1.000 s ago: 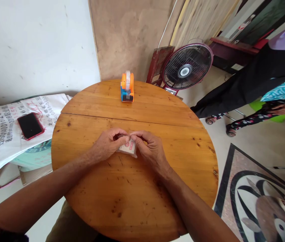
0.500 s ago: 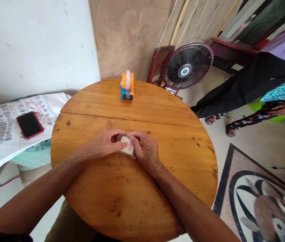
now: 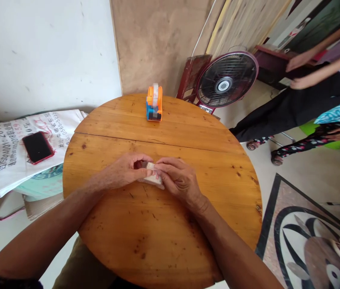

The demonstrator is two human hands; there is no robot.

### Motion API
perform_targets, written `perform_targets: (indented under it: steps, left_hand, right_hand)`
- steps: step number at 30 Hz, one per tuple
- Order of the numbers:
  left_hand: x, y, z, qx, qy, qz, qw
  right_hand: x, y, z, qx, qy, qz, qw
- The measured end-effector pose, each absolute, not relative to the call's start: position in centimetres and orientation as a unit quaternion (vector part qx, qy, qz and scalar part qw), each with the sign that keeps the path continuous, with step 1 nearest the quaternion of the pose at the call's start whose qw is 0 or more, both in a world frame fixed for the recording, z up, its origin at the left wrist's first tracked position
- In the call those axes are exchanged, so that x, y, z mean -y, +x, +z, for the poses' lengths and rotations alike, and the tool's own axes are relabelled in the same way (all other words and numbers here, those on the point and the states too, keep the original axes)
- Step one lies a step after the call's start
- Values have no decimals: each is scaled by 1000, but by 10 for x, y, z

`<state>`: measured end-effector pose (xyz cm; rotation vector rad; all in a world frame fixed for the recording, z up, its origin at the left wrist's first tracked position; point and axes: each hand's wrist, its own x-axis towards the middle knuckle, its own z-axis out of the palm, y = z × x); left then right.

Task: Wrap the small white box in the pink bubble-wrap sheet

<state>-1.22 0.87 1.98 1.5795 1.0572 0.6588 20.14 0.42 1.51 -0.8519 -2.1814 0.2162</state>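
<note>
A small white packet (image 3: 152, 179) with reddish print and what looks like a clear wrapper lies between my hands, just over the middle of the round wooden table (image 3: 146, 233). Thumb and fingers of my left hand (image 3: 128, 170) grip its left side. My right hand (image 3: 180, 178) pinches its upper right edge, fingertips close to my left thumb. Fingers cover much of the packet, so its exact kind is unclear. Beyond my hands, an orange and blue tape dispenser (image 3: 154, 103) with a roll of clear tape stands near the table's far edge.
Left of the table, a phone with a red case (image 3: 38, 147) lies on a white printed sack (image 3: 4, 160). A fan (image 3: 224, 85) stands behind the table at the right. Two people are further right, one in black trousers (image 3: 290, 108).
My right hand has turned and shifted slightly right, its fingertips now covering more of the packet's printed face. My left hand keeps its grip. The standing person's forearms have come into view.
</note>
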Motion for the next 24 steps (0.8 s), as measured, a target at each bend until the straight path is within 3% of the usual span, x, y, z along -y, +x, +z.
perform_targets:
  steps: [8,24]
  left_hand:
    - [-10,-17,26,-461,684,256,504]
    - [-10,-19,26,-482,655,241,529]
  right_hand:
    - [-5,209,24,906,-299,33,299]
    - [0,215,28,918,-293,7,268]
